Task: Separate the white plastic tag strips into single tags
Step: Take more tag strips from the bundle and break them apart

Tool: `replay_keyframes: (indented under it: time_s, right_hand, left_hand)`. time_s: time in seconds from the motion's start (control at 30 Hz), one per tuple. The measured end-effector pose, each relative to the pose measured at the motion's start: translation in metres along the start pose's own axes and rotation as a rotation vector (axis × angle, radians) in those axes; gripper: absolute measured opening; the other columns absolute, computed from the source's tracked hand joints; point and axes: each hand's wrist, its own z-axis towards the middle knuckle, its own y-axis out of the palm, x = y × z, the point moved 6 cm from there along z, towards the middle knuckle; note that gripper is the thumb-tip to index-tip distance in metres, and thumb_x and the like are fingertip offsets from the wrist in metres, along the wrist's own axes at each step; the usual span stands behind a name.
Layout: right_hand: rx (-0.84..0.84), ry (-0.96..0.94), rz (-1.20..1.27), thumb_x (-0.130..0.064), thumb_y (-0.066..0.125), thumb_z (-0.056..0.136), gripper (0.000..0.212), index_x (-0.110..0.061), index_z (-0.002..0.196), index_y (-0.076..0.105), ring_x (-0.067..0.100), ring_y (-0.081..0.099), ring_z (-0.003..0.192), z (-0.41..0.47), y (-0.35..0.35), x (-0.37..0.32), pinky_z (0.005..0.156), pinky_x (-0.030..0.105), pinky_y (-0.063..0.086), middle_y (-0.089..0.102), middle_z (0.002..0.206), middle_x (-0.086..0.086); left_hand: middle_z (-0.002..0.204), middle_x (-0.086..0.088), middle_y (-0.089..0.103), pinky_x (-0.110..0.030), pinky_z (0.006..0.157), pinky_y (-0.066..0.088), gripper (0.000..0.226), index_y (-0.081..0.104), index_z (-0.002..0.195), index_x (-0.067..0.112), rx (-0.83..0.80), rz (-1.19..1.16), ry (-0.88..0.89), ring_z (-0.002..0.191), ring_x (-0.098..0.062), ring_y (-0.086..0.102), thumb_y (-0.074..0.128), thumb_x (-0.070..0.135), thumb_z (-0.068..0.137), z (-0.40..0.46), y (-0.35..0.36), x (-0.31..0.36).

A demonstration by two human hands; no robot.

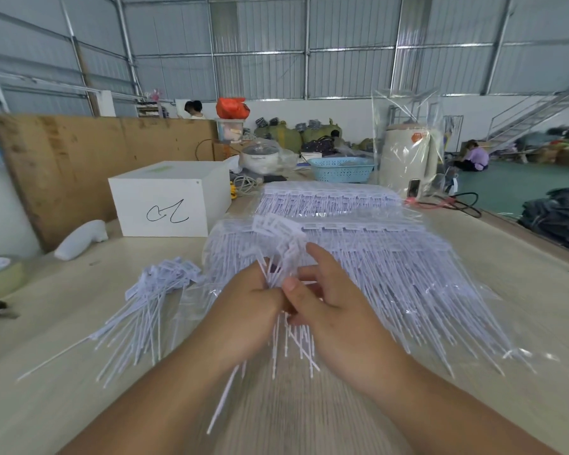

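Grip-wise, both hands meet mid-counter [63, 323]: left hand [247, 310] and right hand [329, 307] pinch one tag strip [281, 254], forearms angled inward; loose tags [145, 303] lie left.

I see even, soft daylight with faint shadows. My wide lens bends the wall beams [276, 50] at the edges; the near surface [293, 405] is streaked with blur, and distant clutter looks soft.

Probably a warehouse workshop: corrugated metal walls [260, 44], piled goods [565, 221].
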Motion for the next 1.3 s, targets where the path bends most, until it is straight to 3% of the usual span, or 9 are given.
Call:
replay_keyframes:
  time_s: [0.13, 0.23, 0.33, 0.47, 0.63, 0.8, 1.0, 1.13, 1.3]
  right_hand:
    - [-0.19, 0.027, -0.351, -0.042, 0.058, 0.094, 0.045, -0.03, 0.136, 0.047, -0.001, 0.06, 0.094, -0.004, 0.001, 0.009, 0.077, 0.013, 0.046, 0.062, 0.107, -0.014]
    - [-0.34, -0.015, -0.641, -0.037, 0.055, 0.096, 0.029, -0.015, 0.112, 0.063, 0.016, 0.058, 0.094, -0.007, 0.006, 0.017, 0.082, 0.03, 0.049, 0.06, 0.103, -0.001]
    - [-0.37, -0.068, -0.776, -0.038, 0.051, 0.098, 0.034, -0.018, 0.124, 0.059, 0.014, 0.045, 0.112, -0.005, 0.007, 0.019, 0.093, 0.027, 0.04, 0.054, 0.116, -0.001]
    - [-0.359, -0.113, -0.908, -0.038, 0.049, 0.098, 0.039, -0.016, 0.129, 0.053, 0.019, 0.033, 0.124, -0.004, 0.008, 0.022, 0.106, 0.028, 0.031, 0.041, 0.132, 0.0]
    - [-0.43, -0.067, -0.954, -0.04, 0.048, 0.097, 0.05, -0.018, 0.142, 0.041, 0.016, 0.006, 0.145, -0.008, 0.009, 0.033, 0.118, 0.034, 0.014, 0.012, 0.16, -0.004]
    - [-0.366, -0.083, -0.907, -0.043, 0.049, 0.096, 0.047, -0.02, 0.137, 0.045, 0.013, 0.011, 0.141, -0.007, 0.006, 0.03, 0.116, 0.036, 0.018, 0.018, 0.155, -0.006]
    - [-0.3, -0.132, -0.866, -0.049, 0.044, 0.098, 0.062, -0.022, 0.15, 0.028, 0.011, 0.005, 0.144, 0.0, 0.011, 0.021, 0.116, 0.03, 0.013, 0.01, 0.158, -0.007]
    - [-0.38, -0.084, -0.896, -0.055, 0.038, 0.098, 0.069, -0.021, 0.154, 0.018, 0.017, -0.005, 0.149, 0.01, 0.022, 0.025, 0.118, 0.034, 0.004, 0.002, 0.163, 0.003]
    - [-0.397, -0.036, -0.976, -0.055, 0.036, 0.099, 0.07, -0.016, 0.154, 0.017, 0.028, -0.002, 0.15, 0.041, 0.03, 0.023, 0.121, 0.041, 0.004, 0.002, 0.163, 0.011]
  left_hand:
    - [0.041, 0.002, 0.056, -0.016, 0.034, 0.027, 0.017, 0.064, 0.082, 0.015, 0.289, -0.018, -0.15, 0.028, -0.009, 0.038, 0.056, 0.0, 0.08, 0.009, -0.043, -0.017]
    - [0.034, 0.0, 0.043, -0.015, 0.035, 0.021, 0.028, 0.059, 0.069, 0.002, 0.403, 0.049, -0.272, 0.024, -0.014, 0.027, 0.062, 0.022, 0.089, 0.014, -0.085, -0.032]
    - [0.032, 0.001, 0.045, -0.018, 0.041, 0.024, 0.039, 0.048, 0.056, 0.01, 0.447, 0.294, -0.389, 0.024, -0.011, 0.031, 0.065, 0.027, 0.087, 0.01, -0.122, -0.044]
    - [0.062, -0.012, 0.064, -0.032, 0.054, 0.035, 0.029, 0.052, 0.066, 0.008, 0.535, 0.546, -0.451, 0.049, -0.023, 0.046, 0.063, 0.031, 0.08, 0.004, -0.159, -0.056]
    - [0.095, -0.009, 0.057, -0.039, 0.079, 0.046, 0.039, 0.047, 0.1, 0.011, 0.386, 0.848, -0.587, 0.085, -0.03, 0.055, 0.051, 0.047, 0.084, 0.007, -0.153, -0.081]
    - [0.095, -0.001, 0.051, -0.035, 0.08, 0.041, 0.035, 0.057, 0.103, 0.022, 0.435, 1.092, -0.59, 0.093, -0.026, 0.047, 0.044, 0.05, 0.086, 0.003, -0.145, -0.071]
    - [0.133, -0.006, 0.051, -0.045, 0.098, 0.036, 0.053, 0.058, 0.128, 0.023, 0.509, 1.052, -0.183, 0.121, -0.034, 0.044, 0.051, 0.057, 0.087, 0.012, -0.108, -0.038]
    - [0.133, 0.004, 0.055, -0.04, 0.103, 0.036, 0.07, 0.057, 0.13, 0.029, 0.176, 0.916, -0.005, 0.122, -0.023, 0.046, 0.045, 0.071, 0.075, 0.018, -0.063, -0.037]
    - [0.096, 0.007, 0.066, -0.038, 0.088, 0.046, 0.009, 0.068, 0.093, 0.027, 0.154, 0.897, 0.132, 0.096, -0.019, 0.061, 0.063, 0.031, 0.087, 0.023, -0.057, -0.045]
